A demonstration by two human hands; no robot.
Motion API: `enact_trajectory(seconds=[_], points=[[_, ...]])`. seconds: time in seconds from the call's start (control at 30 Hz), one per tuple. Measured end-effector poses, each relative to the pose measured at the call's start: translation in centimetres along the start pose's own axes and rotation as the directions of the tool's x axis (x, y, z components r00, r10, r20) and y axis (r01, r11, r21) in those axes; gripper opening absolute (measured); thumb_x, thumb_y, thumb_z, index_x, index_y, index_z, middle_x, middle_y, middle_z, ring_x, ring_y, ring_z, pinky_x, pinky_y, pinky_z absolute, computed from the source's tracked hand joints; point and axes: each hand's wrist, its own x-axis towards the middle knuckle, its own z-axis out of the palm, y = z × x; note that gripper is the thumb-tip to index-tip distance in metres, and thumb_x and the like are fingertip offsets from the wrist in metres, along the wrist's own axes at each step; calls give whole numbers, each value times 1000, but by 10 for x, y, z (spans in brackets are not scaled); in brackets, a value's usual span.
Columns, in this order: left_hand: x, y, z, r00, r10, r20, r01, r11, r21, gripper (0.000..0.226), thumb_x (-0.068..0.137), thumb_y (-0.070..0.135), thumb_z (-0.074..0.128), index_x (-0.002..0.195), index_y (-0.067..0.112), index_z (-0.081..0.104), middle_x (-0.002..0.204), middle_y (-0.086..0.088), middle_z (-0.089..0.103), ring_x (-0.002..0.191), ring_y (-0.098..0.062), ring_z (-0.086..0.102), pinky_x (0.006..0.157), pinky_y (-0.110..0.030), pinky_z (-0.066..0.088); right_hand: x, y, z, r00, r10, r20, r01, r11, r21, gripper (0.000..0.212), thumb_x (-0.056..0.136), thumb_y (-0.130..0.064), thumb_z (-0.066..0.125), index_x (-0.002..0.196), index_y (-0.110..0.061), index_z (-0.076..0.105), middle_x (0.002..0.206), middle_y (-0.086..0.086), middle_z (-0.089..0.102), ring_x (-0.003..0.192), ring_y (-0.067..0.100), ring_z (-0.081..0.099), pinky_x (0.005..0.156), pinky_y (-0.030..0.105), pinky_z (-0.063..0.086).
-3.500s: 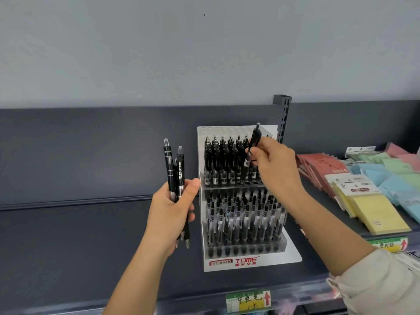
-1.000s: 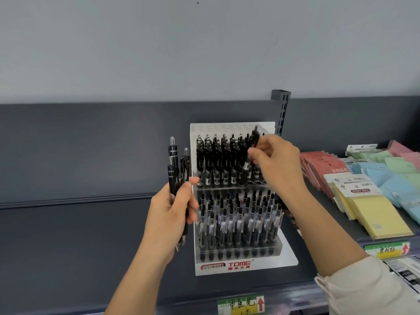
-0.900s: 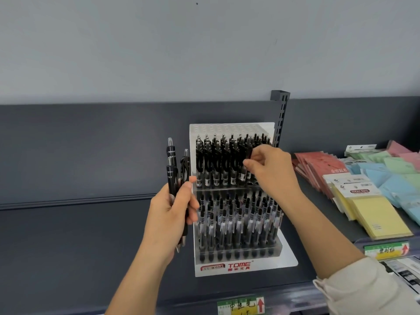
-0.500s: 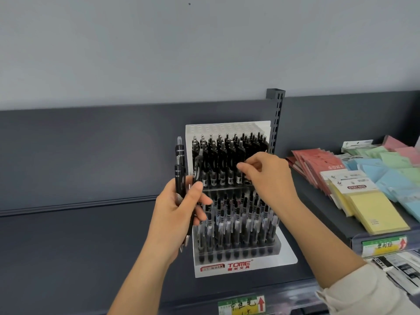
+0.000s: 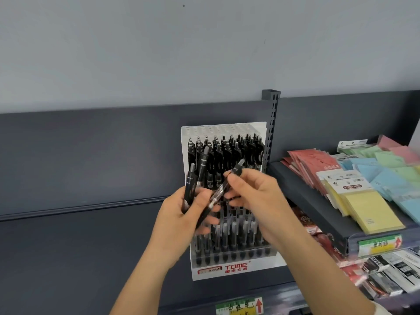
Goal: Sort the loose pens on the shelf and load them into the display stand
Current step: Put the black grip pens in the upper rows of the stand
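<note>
A white tiered display stand point(image 5: 236, 268) marked TOME stands on the dark shelf, its rows packed with black pens. My left hand point(image 5: 181, 221) grips a small bunch of black pens point(image 5: 192, 180) upright in front of the stand's left side. My right hand point(image 5: 254, 196) pinches one more black pen point(image 5: 227, 181) near its top. That pen lies slanted, its lower end against my left hand's fingers. Both hands hide the stand's middle row.
The dark shelf point(image 5: 79, 258) stretches out to the left. A slotted upright post point(image 5: 271, 123) rises behind the stand. To the right a raised shelf holds yellow sticky notes point(image 5: 368, 210), blue and green pads point(image 5: 391, 171) and red packets point(image 5: 306, 164). Price labels point(image 5: 241, 306) line the front edge.
My right hand has left the stand's top row, where it had set a pen, and come down to my left hand. It now pinches a pen from the bunch. The view shifted left.
</note>
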Motion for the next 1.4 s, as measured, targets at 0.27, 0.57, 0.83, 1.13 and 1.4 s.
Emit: enact_trajectory(seconds=[0.27,0.57,0.83,1.13,1.4], points=[[1,-7,-10,991,77,-113,-64,992,113,31,81,43,54,92,18,68,57,2,58,48,-9,56,46,-18,45,23,-25,-41,947,-107,-303,125,991,38,8,85,-6,62,89,-13,64,75,0,68,68,10,65,64,17,54],[1,-4,-10,981,137,-134,-114,979,167,37,76,54,50,90,26,69,58,-10,31,47,-14,28,42,-15,29,44,-20,-40,805,-525,-275,292,755,-587,6,86,-21,67,89,-17,63,79,-6,66,76,14,66,75,29,55],[-1,-3,-12,981,132,-142,-107,980,169,29,77,54,50,89,35,68,56,-9,28,48,-13,27,45,-15,29,59,-2,-40,932,-338,-128,145,674,-724,12,86,-25,66,92,-14,65,79,-3,66,78,13,64,81,32,52],[1,1,-8,977,137,-166,-110,981,162,32,73,60,50,80,35,67,59,-10,29,54,-20,26,48,-23,28,61,5,-43,948,-285,-143,89,667,-740,8,86,-29,66,82,-23,62,77,-3,68,75,17,66,77,41,54],[2,0,-4,978,112,-176,-87,986,145,33,91,44,48,87,13,58,57,-3,37,56,-18,33,58,-36,33,52,6,-44,952,-261,-159,75,703,-708,14,85,-30,67,94,-20,64,82,-11,64,77,8,62,76,30,52]])
